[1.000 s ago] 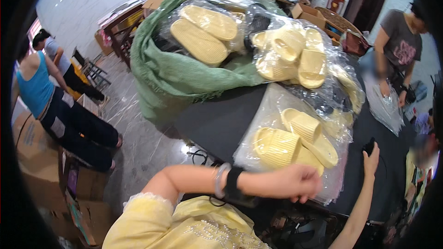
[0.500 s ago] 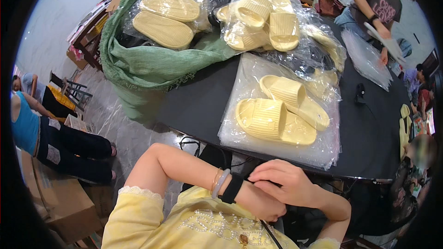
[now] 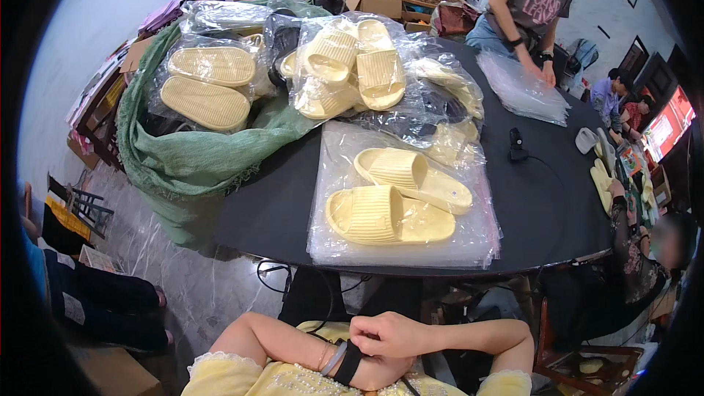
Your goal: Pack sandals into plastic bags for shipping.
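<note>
My forearms are crossed low in front of my body. My right hand (image 3: pixel 392 334) lies over my left wrist, its fingers curled onto the black wristband (image 3: pixel 350 364) there. Beside that band sit a pale bangle (image 3: pixel 335 358) and a thin bracelet. My left hand (image 3: pixel 380 374) is partly under the right one, and its fingers are hidden. Beyond my hands, a pair of pale yellow slippers, the left slipper (image 3: pixel 363 215) and the right slipper (image 3: pixel 414 176), rests on a stack of clear plastic bags (image 3: pixel 330 255) at the table's near edge.
Bagged yellow slippers (image 3: pixel 380 77) are heaped on the black table (image 3: pixel 535 205), with more in a green cloth sack (image 3: pixel 191 154) at left. A small black device (image 3: pixel 518 148) with a cable lies right. Across the table a person handles clear bags (image 3: pixel 522 88); other people are around.
My view has shifted, so the table things appear further left. My right hand has moved onto the wristband. The person across has lowered a pale sheet-like item and now has both hands at the bags.
</note>
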{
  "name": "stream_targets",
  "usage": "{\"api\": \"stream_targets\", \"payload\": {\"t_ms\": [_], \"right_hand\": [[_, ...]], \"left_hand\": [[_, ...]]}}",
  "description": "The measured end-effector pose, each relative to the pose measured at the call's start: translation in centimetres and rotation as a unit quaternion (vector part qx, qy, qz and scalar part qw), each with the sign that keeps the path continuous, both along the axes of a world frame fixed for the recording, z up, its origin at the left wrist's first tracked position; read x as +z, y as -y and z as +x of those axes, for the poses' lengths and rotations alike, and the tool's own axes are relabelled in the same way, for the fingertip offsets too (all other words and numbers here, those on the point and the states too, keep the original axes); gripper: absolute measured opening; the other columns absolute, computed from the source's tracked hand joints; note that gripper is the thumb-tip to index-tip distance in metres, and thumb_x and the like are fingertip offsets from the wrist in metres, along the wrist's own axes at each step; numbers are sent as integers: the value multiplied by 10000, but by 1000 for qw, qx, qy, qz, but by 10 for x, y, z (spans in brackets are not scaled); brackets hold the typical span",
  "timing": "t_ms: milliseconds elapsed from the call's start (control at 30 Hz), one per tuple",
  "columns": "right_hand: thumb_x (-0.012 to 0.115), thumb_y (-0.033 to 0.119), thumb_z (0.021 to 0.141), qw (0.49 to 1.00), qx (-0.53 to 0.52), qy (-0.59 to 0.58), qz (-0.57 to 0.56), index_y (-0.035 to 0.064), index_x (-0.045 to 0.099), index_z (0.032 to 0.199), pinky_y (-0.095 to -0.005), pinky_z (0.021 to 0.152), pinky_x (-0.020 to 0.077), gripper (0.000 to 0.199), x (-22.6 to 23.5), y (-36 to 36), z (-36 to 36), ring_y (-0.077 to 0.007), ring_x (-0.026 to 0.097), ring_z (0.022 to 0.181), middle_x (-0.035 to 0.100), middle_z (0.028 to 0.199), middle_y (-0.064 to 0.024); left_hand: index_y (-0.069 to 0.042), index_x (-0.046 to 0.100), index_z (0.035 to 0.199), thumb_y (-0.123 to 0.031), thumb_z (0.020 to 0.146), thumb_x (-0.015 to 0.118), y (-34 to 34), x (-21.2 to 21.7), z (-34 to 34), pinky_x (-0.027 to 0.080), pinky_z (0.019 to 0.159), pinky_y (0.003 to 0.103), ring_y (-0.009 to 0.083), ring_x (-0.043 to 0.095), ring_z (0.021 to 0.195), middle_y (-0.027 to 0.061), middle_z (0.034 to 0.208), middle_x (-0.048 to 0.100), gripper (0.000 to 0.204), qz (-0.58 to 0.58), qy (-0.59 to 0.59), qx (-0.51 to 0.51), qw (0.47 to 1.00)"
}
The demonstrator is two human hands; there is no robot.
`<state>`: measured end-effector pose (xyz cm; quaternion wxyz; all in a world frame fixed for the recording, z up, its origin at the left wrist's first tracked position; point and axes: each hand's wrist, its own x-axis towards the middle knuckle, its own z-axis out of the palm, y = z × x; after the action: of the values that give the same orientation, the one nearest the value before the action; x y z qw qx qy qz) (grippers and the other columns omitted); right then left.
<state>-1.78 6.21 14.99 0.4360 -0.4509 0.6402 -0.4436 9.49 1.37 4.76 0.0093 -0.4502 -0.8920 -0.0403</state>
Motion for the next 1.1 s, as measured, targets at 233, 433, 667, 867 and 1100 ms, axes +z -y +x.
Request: {"api": "stream_targets", "payload": {"t_ms": [233, 433, 667, 867, 1100], "right_hand": [[538, 242, 898, 931, -58, 299, 200, 52, 549, 830, -248, 528, 404, 202, -88, -8, -3, -91, 500, 584, 539, 651, 4], [633, 217, 846, 981, -181, -54, -50, 38, 571, 846, -303, 663, 476, 189, -16, -9, -12, -187, 585, 721, 548, 755, -77], [710, 390, 753, 837, -225, -489, -99, 99, 591, 841, -303, 594, 431, 326, 13, -12, 15, -212, 531, 698, 515, 828, -47], [754, 285, 754, 660, -375, -640, -118, 101, 544, 1095, -330, 673, 455, 441, 32, 0, -14, -232, 526, 819, 489, 980, -61], [765, 176, 729, 696, -439, -539, -180, 33, 476, 1123, -385, 786, 443, 509, 29, -32, -46, -288, 529, 967, 512, 1098, -123]], "left_hand": [[-26, 623, 999, -151, 874, 496, -11, 10, -3, 472, 618, 406, 227, 591, 796, 127, 838, 614, 217, -143, 82, -9, 986], [15, 601, 989, -149, 860, 501, 16, 55, -27, 466, 635, 399, 229, 594, 863, 143, 868, 616, 231, -147, 68, -59, 985], [-111, 613, 960, -251, 804, 569, 52, 34, -115, 481, 647, 410, 344, 611, 823, 155, 872, 635, 214, 338, 363, 129, 859], [-2, 629, 895, -211, 858, 580, 18, 146, -249, 490, 615, 317, 193, 633, 655, 102, 737, 660, 218, 510, 252, 229, 790], [35, 631, 917, -177, 847, 606, -7, 170, -283, 486, 605, 261, 122, 618, 657, 85, 759, 659, 225, 586, 332, 241, 698]]}}
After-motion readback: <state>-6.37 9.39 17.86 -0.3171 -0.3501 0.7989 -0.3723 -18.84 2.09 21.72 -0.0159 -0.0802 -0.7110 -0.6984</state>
